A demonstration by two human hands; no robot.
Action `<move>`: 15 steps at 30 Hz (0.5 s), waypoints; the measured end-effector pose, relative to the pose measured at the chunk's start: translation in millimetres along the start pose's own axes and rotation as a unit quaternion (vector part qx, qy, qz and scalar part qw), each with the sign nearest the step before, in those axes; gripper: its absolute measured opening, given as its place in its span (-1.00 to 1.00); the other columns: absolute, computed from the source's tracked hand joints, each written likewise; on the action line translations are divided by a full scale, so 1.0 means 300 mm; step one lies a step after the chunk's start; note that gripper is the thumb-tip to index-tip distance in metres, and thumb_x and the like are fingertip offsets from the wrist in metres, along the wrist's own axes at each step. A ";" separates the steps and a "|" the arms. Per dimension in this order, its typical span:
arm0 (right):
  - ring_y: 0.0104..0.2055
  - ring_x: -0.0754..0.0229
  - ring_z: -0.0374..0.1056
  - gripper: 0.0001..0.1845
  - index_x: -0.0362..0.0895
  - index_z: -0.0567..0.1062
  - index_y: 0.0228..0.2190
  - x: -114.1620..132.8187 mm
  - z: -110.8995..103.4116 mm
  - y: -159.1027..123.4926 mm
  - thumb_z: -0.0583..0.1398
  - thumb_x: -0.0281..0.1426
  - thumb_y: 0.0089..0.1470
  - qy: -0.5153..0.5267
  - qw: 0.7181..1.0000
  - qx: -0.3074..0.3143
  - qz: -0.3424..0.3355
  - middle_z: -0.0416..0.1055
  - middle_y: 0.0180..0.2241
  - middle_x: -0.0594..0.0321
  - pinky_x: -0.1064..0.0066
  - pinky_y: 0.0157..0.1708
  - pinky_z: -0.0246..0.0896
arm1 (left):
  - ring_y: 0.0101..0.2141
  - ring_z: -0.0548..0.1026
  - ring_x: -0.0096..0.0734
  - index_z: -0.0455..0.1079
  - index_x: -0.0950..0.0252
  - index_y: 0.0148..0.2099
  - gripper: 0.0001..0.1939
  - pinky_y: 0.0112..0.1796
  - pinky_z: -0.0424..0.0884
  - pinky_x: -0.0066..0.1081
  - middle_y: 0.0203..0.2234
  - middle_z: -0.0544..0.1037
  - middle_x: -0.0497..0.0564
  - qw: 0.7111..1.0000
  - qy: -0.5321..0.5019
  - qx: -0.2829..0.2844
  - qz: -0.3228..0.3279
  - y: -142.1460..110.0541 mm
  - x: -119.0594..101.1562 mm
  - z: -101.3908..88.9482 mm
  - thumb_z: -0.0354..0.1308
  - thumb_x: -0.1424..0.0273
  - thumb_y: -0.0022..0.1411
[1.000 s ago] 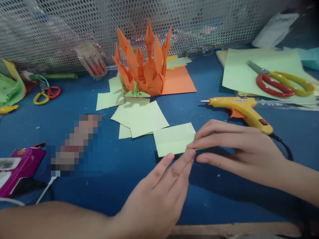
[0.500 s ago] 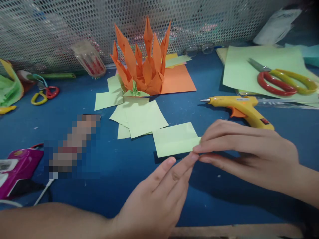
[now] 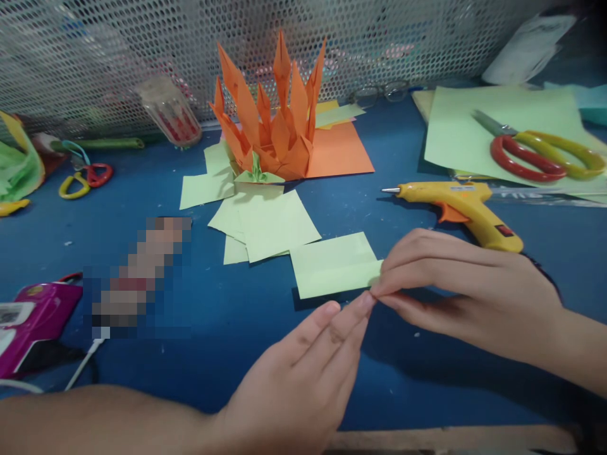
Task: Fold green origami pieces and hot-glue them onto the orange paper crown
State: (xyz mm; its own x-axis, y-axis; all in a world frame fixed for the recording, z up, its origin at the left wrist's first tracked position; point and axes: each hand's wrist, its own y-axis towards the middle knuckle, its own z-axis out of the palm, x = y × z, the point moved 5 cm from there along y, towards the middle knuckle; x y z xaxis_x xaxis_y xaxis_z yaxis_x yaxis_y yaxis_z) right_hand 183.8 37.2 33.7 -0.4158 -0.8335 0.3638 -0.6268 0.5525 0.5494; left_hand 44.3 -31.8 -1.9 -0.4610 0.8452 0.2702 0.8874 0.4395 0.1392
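Observation:
A small pale green paper [image 3: 332,264] with a crease along it lies in front of my hands, its lower left edge casting a shadow on the table. My right hand [image 3: 469,297] is closed in a pinch at the paper's right end, and its fingers cover that corner. My left hand [image 3: 303,373] comes from below with its fingers stretched out side by side. Its index fingertip touches the right fingertips, just under the paper's edge. Several pale green sheets [image 3: 279,224] overlap to the left of the creased one.
Behind stands an orange folded-paper piece [image 3: 282,136] with tall points. A yellow glue gun [image 3: 450,193] lies beyond my right hand, near scissors [image 3: 526,151] on green sheets. At the left are a jar [image 3: 173,114], small scissors [image 3: 85,180], a blurred-out object [image 3: 142,278] and a purple packet [image 3: 42,322].
My right hand has shifted slightly, its fingertips drawn closer together at the paper's corner. The left fingertips have edged a little. The paper stays in place.

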 end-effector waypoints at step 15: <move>-0.30 0.27 0.40 -0.88 -0.08 0.37 -0.36 -0.102 0.018 -0.032 0.06 -0.44 0.20 -0.035 0.988 0.000 0.151 0.45 -0.35 0.25 0.44 -0.30 0.34 | 0.24 0.14 0.14 0.18 0.45 0.24 -0.55 0.14 0.12 0.03 0.24 0.21 0.29 0.994 -0.056 0.027 -0.088 0.009 0.041 0.018 -0.21 0.42 0.37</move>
State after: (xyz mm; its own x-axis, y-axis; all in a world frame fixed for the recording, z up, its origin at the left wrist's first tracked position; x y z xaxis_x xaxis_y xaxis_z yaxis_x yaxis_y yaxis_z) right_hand 198.9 57.4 13.3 -0.6278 -0.6292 0.4582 -0.4673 0.7755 0.4246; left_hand 41.1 -18.6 -3.1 -0.6088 0.7814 0.1371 0.7932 0.5966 0.1221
